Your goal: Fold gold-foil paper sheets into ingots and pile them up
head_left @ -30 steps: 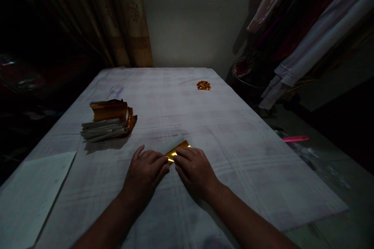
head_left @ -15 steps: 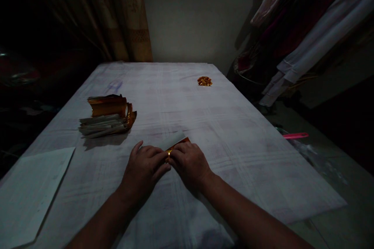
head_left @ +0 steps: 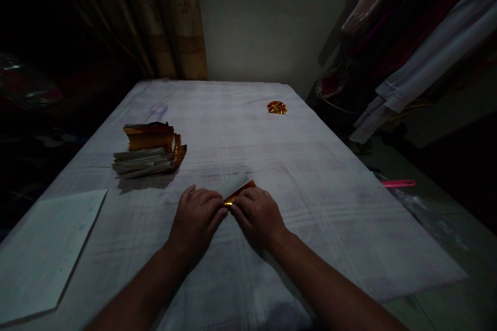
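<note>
A small sheet of gold foil paper (head_left: 237,184) with a pale grey back lies between my hands, its near edge folded over to show a shiny gold strip. My left hand (head_left: 198,217) pinches the left end of that fold with thumb and fingers. Closed on the right part of the same sheet is my right hand (head_left: 258,214), its fingertips close to the left ones. Beyond my left hand stands a curled stack of gold foil papers (head_left: 149,150), grey backs showing in the lower part. A folded gold foil piece (head_left: 277,107) rests near the far right corner.
A plaid cloth (head_left: 318,186) covers the table. White paper (head_left: 50,253) lies at the left edge. Clothes (head_left: 435,46) hang on the right, above a pink handle (head_left: 398,183) and clear plastic on the floor. A curtain (head_left: 171,20) and a wall stand behind.
The whole view has shifted slightly, so things appear a little further right. My fingertips have moved slightly apart along the fold, and more of the gold strip shows between them.
</note>
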A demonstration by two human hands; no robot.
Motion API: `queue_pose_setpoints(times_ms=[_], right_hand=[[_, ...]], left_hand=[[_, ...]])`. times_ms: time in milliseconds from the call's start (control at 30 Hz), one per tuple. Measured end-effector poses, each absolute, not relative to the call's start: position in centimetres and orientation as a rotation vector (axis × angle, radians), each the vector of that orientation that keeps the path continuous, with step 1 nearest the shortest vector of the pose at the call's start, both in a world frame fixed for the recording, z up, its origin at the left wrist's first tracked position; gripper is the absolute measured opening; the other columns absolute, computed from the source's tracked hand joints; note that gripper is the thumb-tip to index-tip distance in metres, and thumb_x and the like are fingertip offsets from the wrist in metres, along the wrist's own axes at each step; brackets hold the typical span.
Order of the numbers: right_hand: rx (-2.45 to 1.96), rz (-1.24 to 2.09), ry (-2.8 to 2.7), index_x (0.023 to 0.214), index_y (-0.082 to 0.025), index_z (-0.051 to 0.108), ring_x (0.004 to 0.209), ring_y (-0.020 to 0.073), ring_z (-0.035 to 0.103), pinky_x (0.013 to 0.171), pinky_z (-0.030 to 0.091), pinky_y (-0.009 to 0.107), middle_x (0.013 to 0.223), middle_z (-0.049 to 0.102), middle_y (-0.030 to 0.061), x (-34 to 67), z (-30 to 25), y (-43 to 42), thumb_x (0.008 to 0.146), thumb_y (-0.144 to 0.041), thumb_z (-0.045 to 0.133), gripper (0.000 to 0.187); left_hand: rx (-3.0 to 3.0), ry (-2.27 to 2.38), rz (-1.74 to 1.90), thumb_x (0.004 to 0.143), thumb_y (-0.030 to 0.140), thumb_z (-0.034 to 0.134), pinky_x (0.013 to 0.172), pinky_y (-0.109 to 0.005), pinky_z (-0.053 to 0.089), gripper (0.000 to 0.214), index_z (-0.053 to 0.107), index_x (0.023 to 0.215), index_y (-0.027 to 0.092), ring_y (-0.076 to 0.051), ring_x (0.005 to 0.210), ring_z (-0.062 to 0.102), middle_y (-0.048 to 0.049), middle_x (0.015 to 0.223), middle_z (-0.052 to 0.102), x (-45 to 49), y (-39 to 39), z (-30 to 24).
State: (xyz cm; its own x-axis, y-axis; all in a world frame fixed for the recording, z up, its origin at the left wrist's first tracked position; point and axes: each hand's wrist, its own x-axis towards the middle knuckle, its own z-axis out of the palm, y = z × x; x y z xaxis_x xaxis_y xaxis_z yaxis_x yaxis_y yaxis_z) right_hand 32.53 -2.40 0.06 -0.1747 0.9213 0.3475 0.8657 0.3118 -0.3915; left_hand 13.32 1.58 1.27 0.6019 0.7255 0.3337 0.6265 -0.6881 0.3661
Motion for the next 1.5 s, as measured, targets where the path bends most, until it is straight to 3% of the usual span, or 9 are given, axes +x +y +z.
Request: queue_pose_setpoints(times_ms=[167, 400, 1100, 1500], right_hand=[[-1.652, 0.211, -2.031, 0.083, -0.021, 0.071, 0.085, 0.0201, 0.060, 0.078, 0.041, 0.033, 0.087, 0.068, 0.0048, 32.3, 0.4, -2.3, 0.094, -0.024, 0.061, 0.016], [-1.737, 0.340, -2.000, 0.090, -0.022, 0.072, 0.087, 0.0202, 0.063, 0.076, 0.039, 0.033, 0.090, 0.073, 0.0039, 31.9, 1.5, -2.0, 0.095, -0.026, 0.063, 0.011], [-1.907, 0.270, -1.992, 0.080, -0.021, 0.068, 0.076, 0.0189, 0.064, 0.070, 0.036, 0.032, 0.082, 0.073, 0.0031, 31.4, 1.7, -1.4, 0.094, -0.024, 0.061, 0.016], [-1.914, 0.257, -2.001, 0.077, -0.021, 0.066, 0.075, 0.0190, 0.064, 0.068, 0.034, 0.032, 0.080, 0.073, 0.0035, 31.4, 1.6, -1.3, 0.092, -0.026, 0.063, 0.016]], left_hand=[[2.538, 1.180, 0.734, 0.094, 0.025, 0.061, 0.106, -0.054, 0.037, 0.009, 0.069, 0.091, 0.023, -0.024, 0.100, 0.064, -0.0041, 0.103, 0.073, 13.2, 2.0, 0.8], [2.519, 1.168, 0.753, 0.093, 0.024, 0.062, 0.097, -0.048, 0.042, 0.010, 0.068, 0.085, 0.022, -0.024, 0.097, 0.064, -0.0041, 0.100, 0.072, 13.5, 2.3, 0.8], [2.462, 1.255, 0.782, 0.094, 0.025, 0.057, 0.091, -0.046, 0.046, 0.014, 0.060, 0.081, 0.021, -0.026, 0.098, 0.060, -0.0065, 0.100, 0.069, 13.8, 2.0, 0.8], [2.728, 1.094, 0.728, 0.100, 0.028, 0.053, 0.088, -0.045, 0.046, 0.022, 0.073, 0.111, 0.028, -0.024, 0.088, 0.059, -0.0051, 0.094, 0.069, 12.8, 0.9, 1.8]])
